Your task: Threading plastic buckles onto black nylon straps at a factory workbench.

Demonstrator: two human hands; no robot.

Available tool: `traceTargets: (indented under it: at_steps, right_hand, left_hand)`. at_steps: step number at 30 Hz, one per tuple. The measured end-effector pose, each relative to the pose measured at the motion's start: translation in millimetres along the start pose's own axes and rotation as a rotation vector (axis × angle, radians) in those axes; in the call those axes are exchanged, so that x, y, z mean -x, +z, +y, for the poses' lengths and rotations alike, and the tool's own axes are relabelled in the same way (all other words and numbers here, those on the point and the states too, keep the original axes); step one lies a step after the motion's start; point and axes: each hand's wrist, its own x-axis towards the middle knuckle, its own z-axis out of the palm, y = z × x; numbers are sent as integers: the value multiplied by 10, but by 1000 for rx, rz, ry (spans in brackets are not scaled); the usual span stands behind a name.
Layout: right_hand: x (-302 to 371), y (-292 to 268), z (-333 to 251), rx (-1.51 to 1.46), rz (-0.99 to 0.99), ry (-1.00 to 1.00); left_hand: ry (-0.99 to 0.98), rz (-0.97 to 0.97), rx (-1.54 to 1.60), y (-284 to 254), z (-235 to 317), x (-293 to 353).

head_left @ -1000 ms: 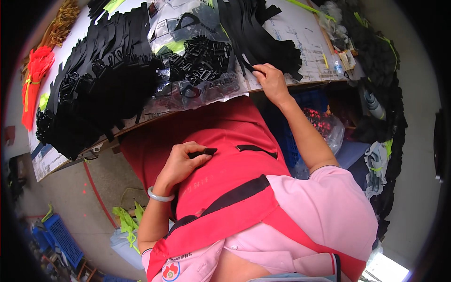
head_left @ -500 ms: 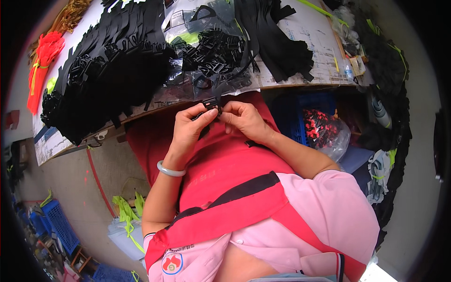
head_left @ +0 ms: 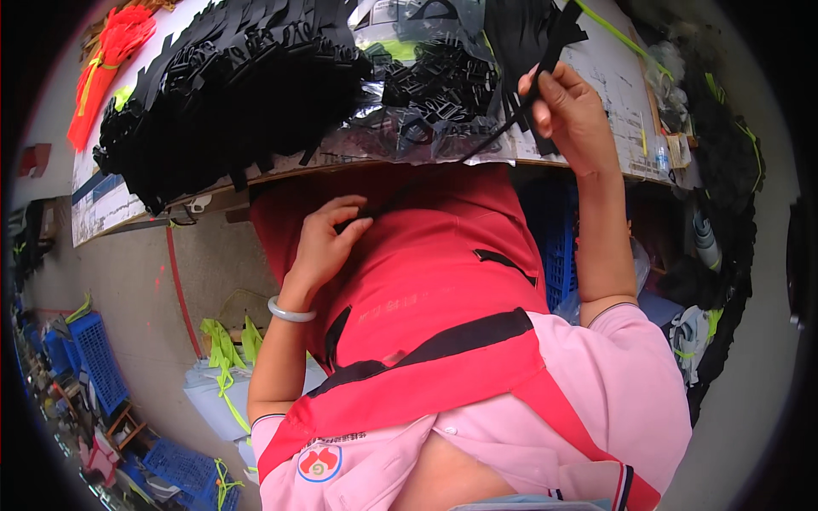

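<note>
My right hand [head_left: 573, 115] is raised over the table's front edge, its fingers closed on a black webbing strap [head_left: 509, 122]. From that hand the strap slants down to the left past the table edge, where it blurs against my red apron. Lower and to the left, my left hand [head_left: 328, 237] is in front of the apron with curled fingers. A dark bit shows between its thumb and forefinger, too small to name. Black plastic buckles [head_left: 439, 81] lie heaped on clear plastic bags. To their left is a large pile of black straps with buckles [head_left: 230, 111].
More black straps [head_left: 520, 34] lie on the table at the right. A red-orange bundle [head_left: 106, 72] sits at the far left. Under the table stands a blue crate [head_left: 558, 247]. Bundles with yellow-green ties [head_left: 223, 358] are at lower left, near blue baskets [head_left: 100, 362].
My hands were together at the table edge over a black buckle. My right hand has swung up and right with the strap; my left has dropped slightly and moved left.
</note>
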Motion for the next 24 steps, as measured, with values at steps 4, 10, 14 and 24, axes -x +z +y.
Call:
traceTargets:
  at_steps: [4, 10, 14, 24]
  right_hand:
    - [278, 666, 475, 148, -153, 356]
    - [458, 1133, 909, 163, -342, 558]
    - [422, 1107, 926, 122, -275, 549]
    - [412, 1179, 1049, 0, -211, 481]
  left_hand:
    - [-133, 162, 436, -111, 398, -98]
    - [-172, 177, 600, -108, 416, -108]
    - [-54, 264, 448, -82, 382, -87]
    - [285, 523, -190, -47, 296, -107]
